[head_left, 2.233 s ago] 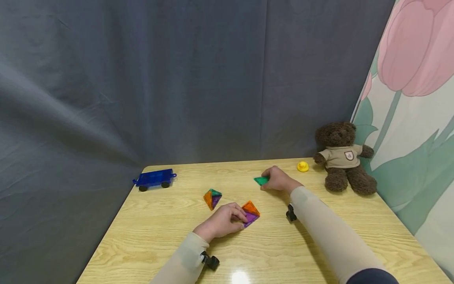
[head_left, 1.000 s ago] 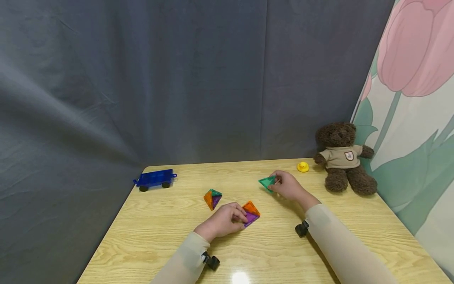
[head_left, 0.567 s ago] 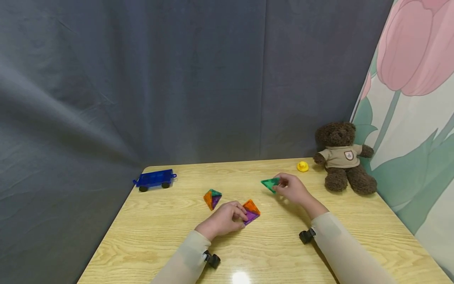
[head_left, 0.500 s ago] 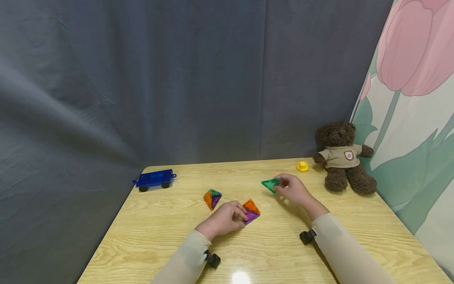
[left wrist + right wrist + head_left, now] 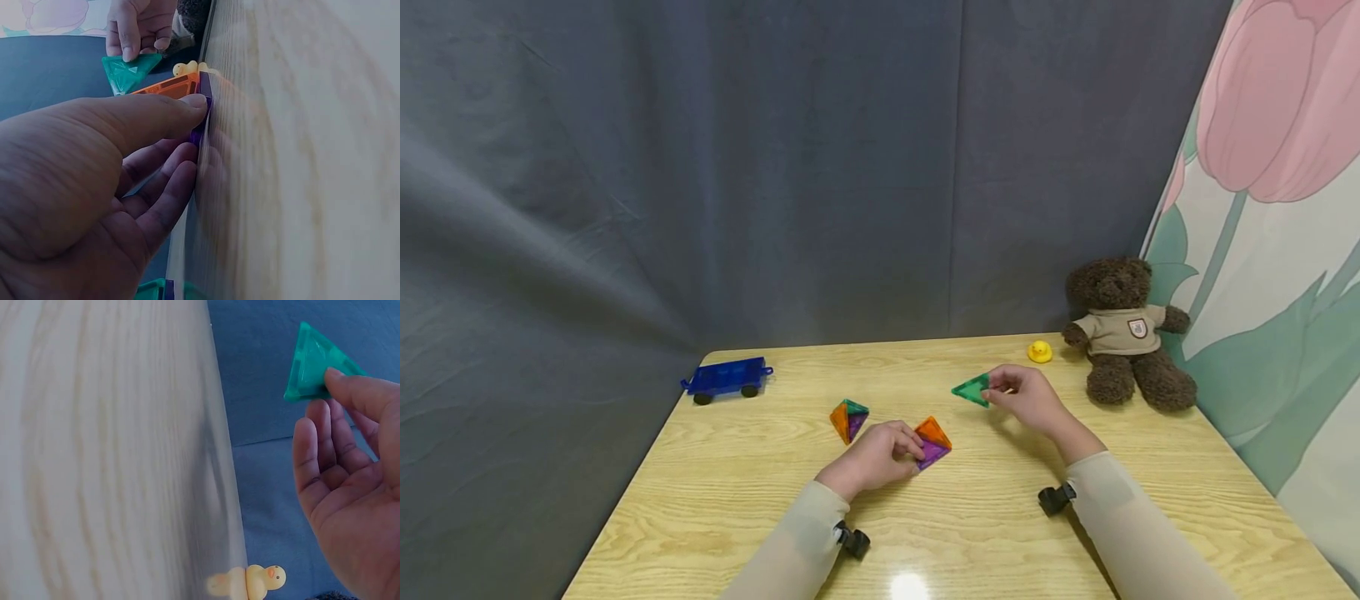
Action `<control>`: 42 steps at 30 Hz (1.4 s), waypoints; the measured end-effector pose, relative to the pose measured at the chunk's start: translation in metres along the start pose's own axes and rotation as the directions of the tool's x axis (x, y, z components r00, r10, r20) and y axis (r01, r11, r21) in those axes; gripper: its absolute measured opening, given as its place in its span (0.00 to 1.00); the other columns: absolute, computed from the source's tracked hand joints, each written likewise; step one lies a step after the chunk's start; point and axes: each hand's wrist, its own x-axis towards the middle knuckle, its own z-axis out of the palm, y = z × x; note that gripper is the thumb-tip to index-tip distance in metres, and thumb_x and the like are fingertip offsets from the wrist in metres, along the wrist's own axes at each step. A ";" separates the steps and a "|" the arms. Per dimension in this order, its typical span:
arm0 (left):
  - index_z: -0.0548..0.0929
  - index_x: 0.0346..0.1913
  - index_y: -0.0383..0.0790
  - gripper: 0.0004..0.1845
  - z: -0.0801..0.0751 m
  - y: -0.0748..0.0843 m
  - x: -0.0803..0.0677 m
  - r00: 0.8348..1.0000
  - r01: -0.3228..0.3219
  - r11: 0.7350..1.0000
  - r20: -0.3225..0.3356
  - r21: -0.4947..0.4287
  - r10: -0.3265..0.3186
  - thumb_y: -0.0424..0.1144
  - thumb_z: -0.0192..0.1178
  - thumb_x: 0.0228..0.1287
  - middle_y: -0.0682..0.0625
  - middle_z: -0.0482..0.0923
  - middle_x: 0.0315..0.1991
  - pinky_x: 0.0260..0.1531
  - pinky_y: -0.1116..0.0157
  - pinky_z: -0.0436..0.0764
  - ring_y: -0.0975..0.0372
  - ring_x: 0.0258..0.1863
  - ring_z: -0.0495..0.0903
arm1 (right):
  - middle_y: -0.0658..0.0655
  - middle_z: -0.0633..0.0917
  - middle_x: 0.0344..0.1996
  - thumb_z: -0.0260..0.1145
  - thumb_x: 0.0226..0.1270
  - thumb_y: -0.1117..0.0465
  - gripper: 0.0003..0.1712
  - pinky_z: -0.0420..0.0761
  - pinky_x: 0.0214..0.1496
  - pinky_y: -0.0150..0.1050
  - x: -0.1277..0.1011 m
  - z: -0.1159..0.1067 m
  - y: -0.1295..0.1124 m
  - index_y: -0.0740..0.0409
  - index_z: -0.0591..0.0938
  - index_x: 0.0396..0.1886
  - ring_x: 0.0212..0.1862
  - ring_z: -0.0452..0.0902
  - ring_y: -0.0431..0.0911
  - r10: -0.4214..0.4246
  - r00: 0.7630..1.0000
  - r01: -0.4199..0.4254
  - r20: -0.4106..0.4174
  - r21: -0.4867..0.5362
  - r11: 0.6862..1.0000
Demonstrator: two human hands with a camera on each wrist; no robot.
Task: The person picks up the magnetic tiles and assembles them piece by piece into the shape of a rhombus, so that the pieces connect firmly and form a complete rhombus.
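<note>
Right hand [image 5: 1030,400]: up above the worktop [image 5: 970,525], thumb and fingers pinching the green triangular tile [image 5: 972,390] by one side, and there's its point, aimed left in the head view!
Green tile: clear of the wood, a little behind and to the right of the other hand's work, with a gap between.
Left hand [image 5: 876,454]: down low, thumb and fingers gripping the purple tile [image 5: 933,453] close against the worktop.
Orange tile [image 5: 933,432]: right there, edge to edge with the purple one, rising from it in the left wrist view.
Little pyramid [image 5: 841,423]: sitting just beyond the left hand, orange, green and purple faces showing.
Blue wheeled cart [image 5: 726,377]: parked over at the far left corner, well apart from the action.
Yellow duck [image 5: 1040,352]: near the back edge, beyond the right hand.
Teddy bear [image 5: 1123,333]: seated at the far right, beige shirt on, the duck near its side.
Backdrop: dark curtain [image 5: 820,175] behind, tulip-patterned wall [image 5: 1285,250] to the right.
</note>
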 end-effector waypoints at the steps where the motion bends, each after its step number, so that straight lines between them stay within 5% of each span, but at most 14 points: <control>1: 0.89 0.39 0.53 0.08 0.000 0.000 0.000 1.000 0.004 1.000 -0.001 -0.002 -0.004 0.36 0.70 0.57 0.67 0.75 0.46 0.48 0.73 0.75 0.72 0.47 0.74 | 0.56 0.83 0.33 0.71 0.61 0.57 0.07 0.79 0.30 0.39 0.000 0.000 0.000 0.54 0.84 0.37 0.35 0.77 0.52 0.000 1.000 0.000 0.009 0.016 1.000; 16: 0.89 0.40 0.54 0.09 0.001 -0.006 0.000 1.000 0.022 1.000 -0.007 -0.014 -0.022 0.37 0.70 0.58 0.68 0.75 0.46 0.47 0.72 0.76 0.72 0.46 0.74 | 0.64 0.84 0.35 0.70 0.61 0.66 0.09 0.82 0.37 0.47 -0.005 0.001 -0.019 0.64 0.85 0.41 0.37 0.79 0.58 0.004 0.988 -0.019 0.155 0.095 0.995; 22: 0.89 0.40 0.54 0.09 0.001 -0.007 -0.001 1.000 0.022 0.999 -0.009 -0.032 -0.023 0.36 0.69 0.59 0.67 0.75 0.46 0.48 0.71 0.76 0.72 0.47 0.74 | 0.58 0.85 0.33 0.72 0.60 0.62 0.05 0.80 0.36 0.38 -0.002 0.008 -0.009 0.58 0.86 0.36 0.37 0.79 0.52 -0.014 0.981 0.001 0.191 0.068 0.998; 29: 0.89 0.41 0.54 0.09 0.001 -0.007 -0.001 1.000 0.023 0.999 -0.010 -0.036 -0.024 0.37 0.69 0.59 0.67 0.75 0.47 0.49 0.71 0.75 0.71 0.48 0.74 | 0.55 0.85 0.31 0.73 0.59 0.60 0.04 0.78 0.38 0.39 -0.001 0.017 -0.007 0.53 0.86 0.33 0.36 0.78 0.50 -0.029 0.964 0.024 0.264 0.023 0.999; 42: 0.89 0.40 0.54 0.08 0.002 -0.007 0.001 1.000 0.020 0.999 -0.008 -0.044 -0.021 0.37 0.70 0.58 0.67 0.75 0.47 0.49 0.71 0.75 0.71 0.48 0.74 | 0.59 0.85 0.32 0.71 0.60 0.65 0.02 0.77 0.36 0.38 -0.007 0.031 -0.018 0.56 0.85 0.33 0.37 0.78 0.53 -0.029 0.949 0.034 0.313 -0.012 0.999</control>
